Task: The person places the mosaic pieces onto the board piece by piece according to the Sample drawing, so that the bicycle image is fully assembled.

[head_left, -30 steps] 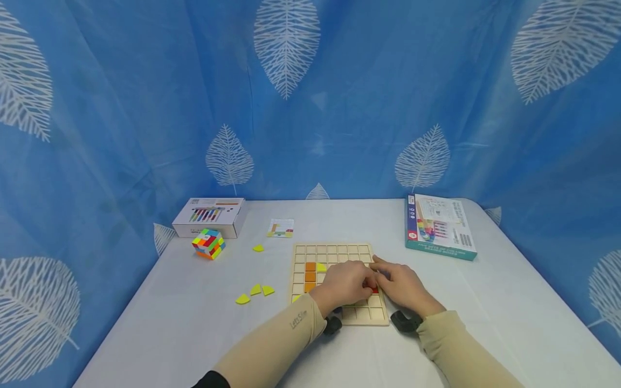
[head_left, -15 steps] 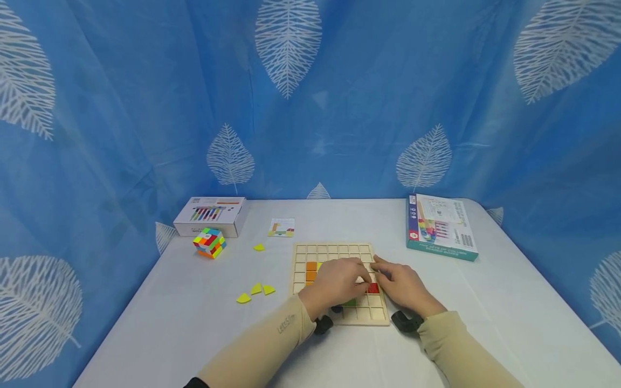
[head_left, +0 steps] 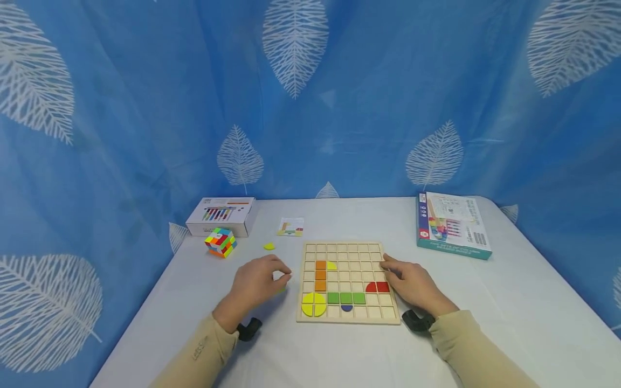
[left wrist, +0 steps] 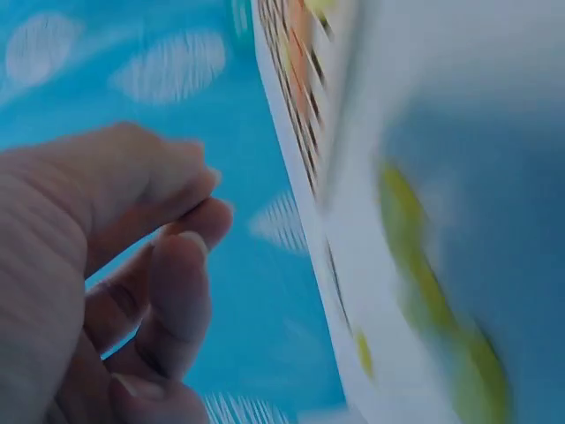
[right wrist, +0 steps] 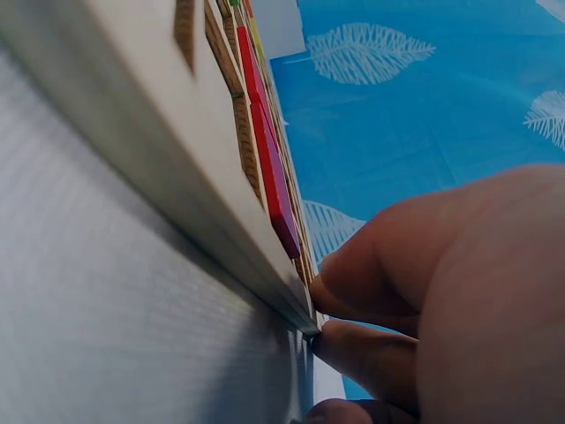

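Observation:
My left hand (head_left: 254, 285) hovers left of the wooden grid board (head_left: 356, 275), fingers bent and thumb near the index fingertip, holding nothing visible. Several yellow quarter-circle pieces (left wrist: 415, 256) lie blurred on the table below it in the left wrist view; the hand mostly hides them in the head view. My right hand (head_left: 414, 285) holds the board's right edge between thumb and finger, beside the red pieces (head_left: 383, 287). Set in the board are orange squares (head_left: 321, 276), green squares (head_left: 346, 298), a blue half-round piece (head_left: 346, 308), a yellow circle of quarters (head_left: 308, 310) and a yellow piece (head_left: 331, 265).
A picture card (head_left: 291, 227) and a lone yellow piece (head_left: 269, 246) lie behind the board's left side. At the back left sit a white box (head_left: 220, 216) and a puzzle cube (head_left: 221, 242); a flat teal-edged box (head_left: 453, 225) lies back right.
My left hand has let go of a red piece on the board's right side and moved left off the board, uncovering it. My right hand stays at the board's right edge.

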The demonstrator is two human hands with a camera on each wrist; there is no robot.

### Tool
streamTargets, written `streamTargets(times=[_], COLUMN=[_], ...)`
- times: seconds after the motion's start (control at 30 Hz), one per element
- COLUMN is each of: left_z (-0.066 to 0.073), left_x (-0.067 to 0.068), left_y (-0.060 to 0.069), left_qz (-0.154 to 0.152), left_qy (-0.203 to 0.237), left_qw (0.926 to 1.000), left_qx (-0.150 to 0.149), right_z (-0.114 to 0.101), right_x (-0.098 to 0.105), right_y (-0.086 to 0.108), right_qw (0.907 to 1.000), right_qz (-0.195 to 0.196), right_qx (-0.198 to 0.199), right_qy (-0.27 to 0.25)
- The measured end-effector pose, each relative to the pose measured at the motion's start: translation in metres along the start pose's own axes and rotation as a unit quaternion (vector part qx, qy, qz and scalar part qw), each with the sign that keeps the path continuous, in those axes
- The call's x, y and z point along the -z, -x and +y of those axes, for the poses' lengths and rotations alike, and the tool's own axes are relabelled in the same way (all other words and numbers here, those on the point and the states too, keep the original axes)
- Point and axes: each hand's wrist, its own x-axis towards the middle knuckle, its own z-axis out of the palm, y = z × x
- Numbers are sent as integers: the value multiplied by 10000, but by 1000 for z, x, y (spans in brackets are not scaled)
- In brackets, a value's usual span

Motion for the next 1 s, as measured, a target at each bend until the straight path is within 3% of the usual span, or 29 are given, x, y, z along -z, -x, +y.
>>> streamTargets(times=[0.13,0.2,0.4,0.53,0.7,1.0], left_z=[-36,-51,-78,-81,-80,-72], left_x=[-3,-5,2,-1,-11,-16], left_y=[22,30,39,36,31,31], left_qz=[-207,-364,-1011,-1190,-946,-864], left_qy=[270,363,845,1139,1183,1196], left_qw=[9964,9938,9849,9797,9831,9817], left_qx=[775,990,1119,1144,1032,1200], right_z=[1,1,-1,-3,-3,-2], right_x=[2,2,2,2,3,1], right_y=[-1,0,1,1,0,1], right_qw=[10000,10000,10000,10000,10000,10000], right_qz=[-29,-29,-20,-38,11,4], right_qx=[5,3,37,18,-14,1], right_qy=[44,57,-44,-47,-28,32])
